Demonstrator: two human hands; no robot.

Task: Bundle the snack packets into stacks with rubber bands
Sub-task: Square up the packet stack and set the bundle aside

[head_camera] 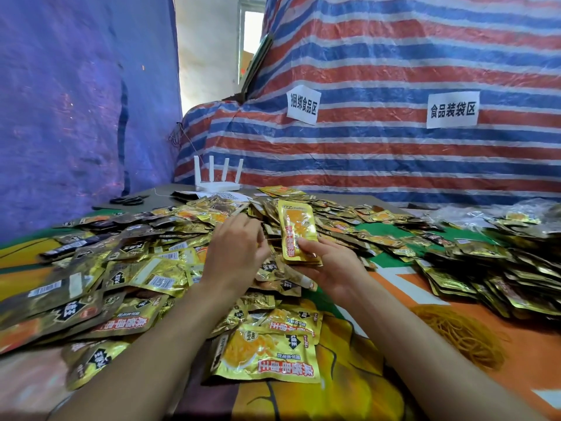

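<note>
A wide heap of gold and brown snack packets (127,268) covers the table. My right hand (331,268) grips a small stack of yellow packets (296,226), thumb across the top one, holding it upright over the middle of the heap. My left hand (233,253) hovers just left of that stack, palm down with fingers loosely bent over the loose packets, and I cannot see anything in it. A pile of tan rubber bands (461,335) lies on the orange cloth at the right, beside my right forearm.
More packets are piled along the right side (491,268). A white router (217,180) and black scissors (126,201) sit at the table's far edge. A striped tarp with two paper signs (452,109) rises behind; a blue tarp (76,117) hangs on the left.
</note>
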